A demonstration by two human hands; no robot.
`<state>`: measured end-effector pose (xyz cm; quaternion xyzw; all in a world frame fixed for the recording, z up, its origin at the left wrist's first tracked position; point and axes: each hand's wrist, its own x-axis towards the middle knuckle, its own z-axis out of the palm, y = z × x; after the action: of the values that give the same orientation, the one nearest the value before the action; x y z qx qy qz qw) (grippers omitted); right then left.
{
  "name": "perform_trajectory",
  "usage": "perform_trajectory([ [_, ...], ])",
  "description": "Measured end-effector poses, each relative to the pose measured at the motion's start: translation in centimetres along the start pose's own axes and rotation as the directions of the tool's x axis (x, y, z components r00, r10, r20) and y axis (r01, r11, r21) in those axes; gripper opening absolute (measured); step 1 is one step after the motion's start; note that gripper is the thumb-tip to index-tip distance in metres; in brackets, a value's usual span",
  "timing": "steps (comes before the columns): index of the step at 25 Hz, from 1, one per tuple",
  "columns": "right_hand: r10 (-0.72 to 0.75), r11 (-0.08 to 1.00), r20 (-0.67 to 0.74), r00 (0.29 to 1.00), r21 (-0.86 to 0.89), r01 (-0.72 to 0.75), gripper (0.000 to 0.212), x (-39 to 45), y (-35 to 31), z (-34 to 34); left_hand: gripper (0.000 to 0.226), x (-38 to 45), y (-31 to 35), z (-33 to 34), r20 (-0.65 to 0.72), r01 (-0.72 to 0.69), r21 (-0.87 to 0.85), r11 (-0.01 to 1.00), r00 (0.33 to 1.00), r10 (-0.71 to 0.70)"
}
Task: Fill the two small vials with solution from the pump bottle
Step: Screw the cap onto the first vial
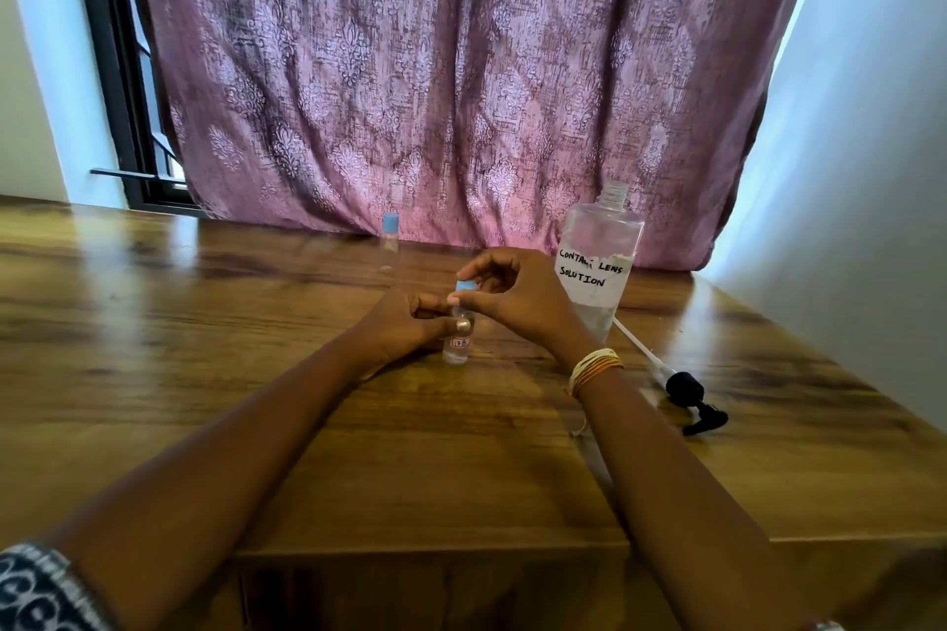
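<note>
Vial (456,343) stood upright on worktop (256,323) — left hand (405,323) gripped its body, right hand (512,295) pinched blue cap (465,285) directly above.

A room in a home is suggested. A wooden table (205,374) is set against a patterned pink curtain (435,67), hung over a black-framed window (110,67) between plain pale walls (871,220).

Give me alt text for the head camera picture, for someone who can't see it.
Two bare hands work on a small vial standing on a wooden table: left hand holds it, right hand grips its blue cap. Behind stand a second vial and an open bottle; its black pump lies alongside.
</note>
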<state>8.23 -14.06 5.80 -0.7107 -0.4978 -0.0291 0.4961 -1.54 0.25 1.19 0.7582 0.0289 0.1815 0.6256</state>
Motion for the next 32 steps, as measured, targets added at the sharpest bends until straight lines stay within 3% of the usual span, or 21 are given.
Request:
perform_trajectory([
  [3, 0.02, 0.995, -0.042, 0.999, -0.094, -0.024, 0.034, -0.2, 0.0, 0.6, 0.014, 0.0, 0.0, 0.1, -0.005, -0.001, 0.002, 1.0, 1.0, 0.001],
  [4, 0.056, 0.997, -0.014, 0.998, -0.054, -0.056, 0.038, -0.1, -0.1, 0.6, 0.013, 0.0, -0.1, 0.1, -0.005, -0.005, -0.011, 1.0, 1.0, 0.005],
  [8, 0.178, 0.89, 0.221, 0.959, 0.379, -0.253, 0.03, 0.6, 0.3, -1.1, 0.012, 0.3, -0.2, 0.0, -0.016, 0.043, -0.038, 0.998, 0.999, -0.044],
  [12, 0.158, 0.956, 0.126, 0.979, 0.23, -0.184, 0.032, 0.7, 1.3, -2.5, 0.014, 0.3, -0.1, 0.0, 0.005, 0.044, -0.046, 0.998, 0.999, -0.044],
  [17, 0.073, 0.951, 0.31, 0.948, 0.264, -0.159, 0.056, 0.4, 0.9, -1.9, 0.015, 0.3, -0.1, 0.0, -0.001, 0.036, -0.035, 0.999, 0.999, -0.036],
  [22, 0.126, 0.959, 0.135, 0.983, 0.239, -0.156, 0.048, 0.7, 1.5, -2.3, 0.018, 0.3, -0.1, 0.0, 0.005, 0.058, -0.061, 0.996, 0.998, -0.058],
  [26, 0.06, 0.948, 0.298, 0.953, 0.282, -0.148, 0.049, 0.5, 1.2, -1.5, 0.02, 0.2, -0.1, 0.0, -0.003, 0.046, -0.029, 0.999, 0.999, -0.046],
  [32, 0.083, 0.977, 0.168, 0.982, 0.179, -0.114, 0.029, 0.5, 1.2, -0.7, 0.015, 0.1, 0.2, 0.2, -0.042, 0.047, -0.003, 0.999, 0.998, -0.048],
])
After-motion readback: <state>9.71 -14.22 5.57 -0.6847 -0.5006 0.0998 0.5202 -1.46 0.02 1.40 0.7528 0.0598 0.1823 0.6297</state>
